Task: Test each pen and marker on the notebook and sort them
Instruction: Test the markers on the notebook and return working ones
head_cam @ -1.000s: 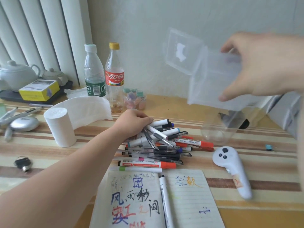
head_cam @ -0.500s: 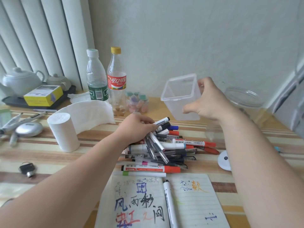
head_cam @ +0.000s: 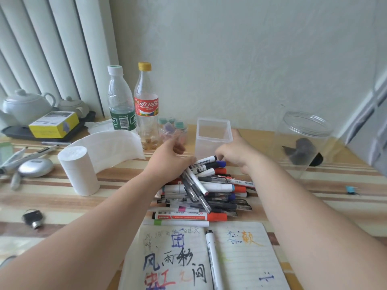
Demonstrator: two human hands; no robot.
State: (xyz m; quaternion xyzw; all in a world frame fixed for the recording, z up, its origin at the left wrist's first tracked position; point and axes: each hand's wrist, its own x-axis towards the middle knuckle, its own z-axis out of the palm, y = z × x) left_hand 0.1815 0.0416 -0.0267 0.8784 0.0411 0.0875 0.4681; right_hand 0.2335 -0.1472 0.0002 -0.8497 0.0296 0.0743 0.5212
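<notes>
Head view looks down on a striped table point(head_cam: 326, 208) where a pile of pens and markers point(head_cam: 217, 197) lies just behind an open notebook point(head_cam: 245, 260); the notebook's pages carry test scribbles in black, blue, red and orange, and a black-capped white marker point(head_cam: 212, 258) lies along its gutter. The left hand point(head_cam: 167, 162) rests on the top of the pile, its fingers curled round a bunch of pens point(head_cam: 194, 185) that fans out beneath it toward the notebook. The right hand point(head_cam: 234, 155) is at the far edge of the pile beside a clear square container point(head_cam: 213, 132) that stands upright on the table; its thumb lies against the container's right wall and its fingers curl at the front lower edge (whether it truly grips the container cannot be told). A round clear jar point(head_cam: 303, 130) stands well apart to the right; a roll of tissue point(head_cam: 77, 172) and two plastic bottles point(head_cam: 134, 105) stand to the left.
</notes>
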